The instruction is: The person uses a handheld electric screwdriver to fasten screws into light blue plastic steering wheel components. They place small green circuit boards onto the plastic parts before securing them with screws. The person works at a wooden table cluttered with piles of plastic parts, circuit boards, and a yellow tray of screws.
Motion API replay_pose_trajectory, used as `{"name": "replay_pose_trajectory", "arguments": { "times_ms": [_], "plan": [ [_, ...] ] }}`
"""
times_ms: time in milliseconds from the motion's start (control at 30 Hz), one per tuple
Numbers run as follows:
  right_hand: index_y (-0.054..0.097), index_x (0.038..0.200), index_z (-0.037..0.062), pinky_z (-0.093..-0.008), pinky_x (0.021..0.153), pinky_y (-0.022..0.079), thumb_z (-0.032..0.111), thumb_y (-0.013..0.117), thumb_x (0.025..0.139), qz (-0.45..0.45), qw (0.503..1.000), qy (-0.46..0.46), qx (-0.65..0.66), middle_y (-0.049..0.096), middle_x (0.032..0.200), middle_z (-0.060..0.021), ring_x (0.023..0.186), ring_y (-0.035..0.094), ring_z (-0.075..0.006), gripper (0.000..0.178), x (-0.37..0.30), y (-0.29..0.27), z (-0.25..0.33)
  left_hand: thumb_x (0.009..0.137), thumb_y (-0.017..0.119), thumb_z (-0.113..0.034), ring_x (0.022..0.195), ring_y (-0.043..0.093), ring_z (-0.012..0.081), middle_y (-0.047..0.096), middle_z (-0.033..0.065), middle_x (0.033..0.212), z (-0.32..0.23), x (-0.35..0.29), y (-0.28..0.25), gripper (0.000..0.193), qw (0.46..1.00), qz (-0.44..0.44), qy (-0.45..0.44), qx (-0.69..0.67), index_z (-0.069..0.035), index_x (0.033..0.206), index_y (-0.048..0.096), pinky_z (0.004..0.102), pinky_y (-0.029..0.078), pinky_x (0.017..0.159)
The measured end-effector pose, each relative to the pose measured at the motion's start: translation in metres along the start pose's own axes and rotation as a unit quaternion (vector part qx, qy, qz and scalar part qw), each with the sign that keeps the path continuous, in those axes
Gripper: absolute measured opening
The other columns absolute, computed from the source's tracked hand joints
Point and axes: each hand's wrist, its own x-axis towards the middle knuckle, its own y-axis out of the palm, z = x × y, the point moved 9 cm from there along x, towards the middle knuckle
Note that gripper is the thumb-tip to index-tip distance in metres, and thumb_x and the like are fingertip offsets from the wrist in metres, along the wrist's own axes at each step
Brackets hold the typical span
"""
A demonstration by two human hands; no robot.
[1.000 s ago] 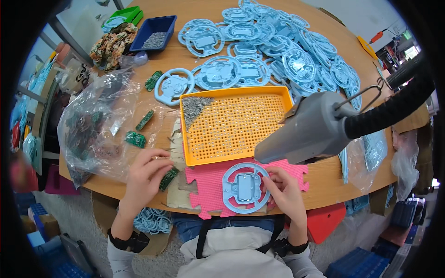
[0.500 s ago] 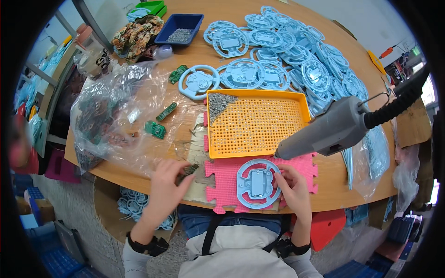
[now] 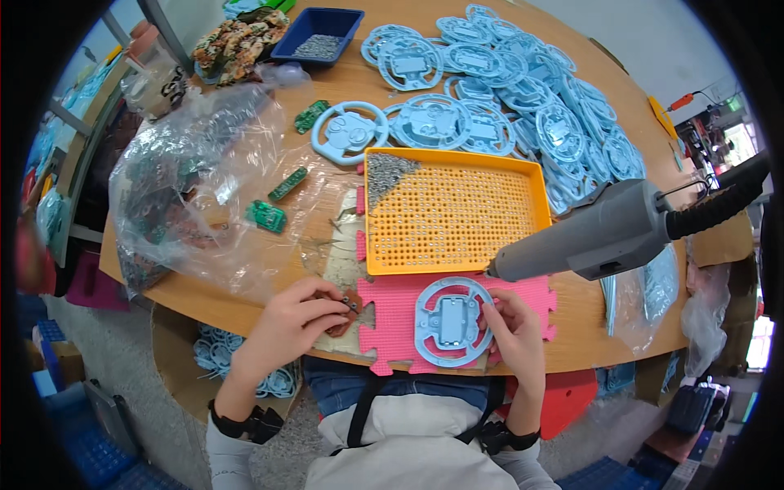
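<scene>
A light blue plastic wheel-shaped part [image 3: 452, 319] lies on a pink foam mat [image 3: 392, 314] at the table's near edge. My right hand [image 3: 514, 328] grips the part's right rim. My left hand [image 3: 296, 320] pinches a small brown circuit board [image 3: 346, 308] just left of the mat. A grey power screwdriver [image 3: 590, 234] hangs on a black cable above the mat's right end, its tip pointing left toward the part.
An orange perforated tray [image 3: 457, 214] with a heap of screws in its far left corner lies behind the mat. Several blue wheel parts [image 3: 523, 106] cover the far table. A clear plastic bag [image 3: 192, 192], green boards [image 3: 267, 216] and a blue bin [image 3: 318, 34] lie left.
My left hand has come in from the left with a small circuit board and now holds it by the mat's edge. The view has shifted; the screwdriver hangs further right.
</scene>
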Motion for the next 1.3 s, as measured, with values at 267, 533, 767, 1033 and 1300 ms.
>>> {"name": "replay_pose_trajectory", "arguments": {
  "times_ms": [267,533,767,1033,1300],
  "plan": [
    [0.057,0.109,-0.0019,-0.0178,0.045,0.042,0.009,0.058,0.091,0.028,1.000,0.012,0.006,0.062,0.073,-0.0022,0.061,0.057,-0.0035,0.021,0.001,0.012,0.001,0.066,0.074,0.000,0.086,0.062,0.0224,0.064,0.0068,0.096,-0.033,0.009,-0.014,0.016,0.995,-0.100,0.026,0.016,-0.004,0.081,0.070,0.0326,0.050,0.072],
    [0.056,0.110,-0.0038,-0.0179,0.048,0.041,0.009,0.058,0.091,0.045,0.999,0.005,0.012,0.060,0.073,-0.0021,0.062,0.056,-0.0037,0.023,0.005,0.022,0.007,0.061,0.066,-0.005,0.097,0.058,0.0244,0.064,0.0057,0.102,-0.082,0.024,0.061,0.027,0.975,-0.112,0.136,0.138,-0.008,0.088,0.068,0.0373,0.046,0.079],
    [0.056,0.110,-0.0052,-0.0187,0.047,0.039,0.007,0.059,0.091,0.054,0.999,-0.001,0.000,0.057,0.070,-0.0009,0.059,0.052,-0.0023,0.023,0.007,0.021,0.006,0.062,0.065,-0.005,0.095,0.057,0.0248,0.062,0.0048,0.097,-0.085,0.024,0.072,0.025,0.974,-0.104,0.113,0.168,-0.007,0.087,0.068,0.0382,0.044,0.077],
    [0.056,0.109,-0.0053,-0.0187,0.046,0.038,0.007,0.058,0.091,0.051,0.999,-0.012,0.004,0.056,0.070,-0.0003,0.057,0.049,-0.0017,0.022,0.007,0.022,0.008,0.063,0.065,-0.007,0.095,0.056,0.0239,0.062,0.0042,0.100,-0.089,0.027,0.075,0.023,0.970,-0.083,0.122,0.191,-0.006,0.086,0.068,0.0380,0.043,0.080],
    [0.056,0.108,-0.0050,-0.0197,0.046,0.038,0.008,0.059,0.091,0.049,0.999,-0.011,-0.004,0.056,0.068,-0.0006,0.056,0.049,-0.0019,0.021,0.007,0.022,0.008,0.067,0.069,-0.016,0.096,0.056,0.0225,0.061,0.0032,0.101,-0.088,0.027,0.076,0.024,0.966,-0.066,0.133,0.211,-0.006,0.089,0.067,0.0370,0.042,0.081]
  ]
}}
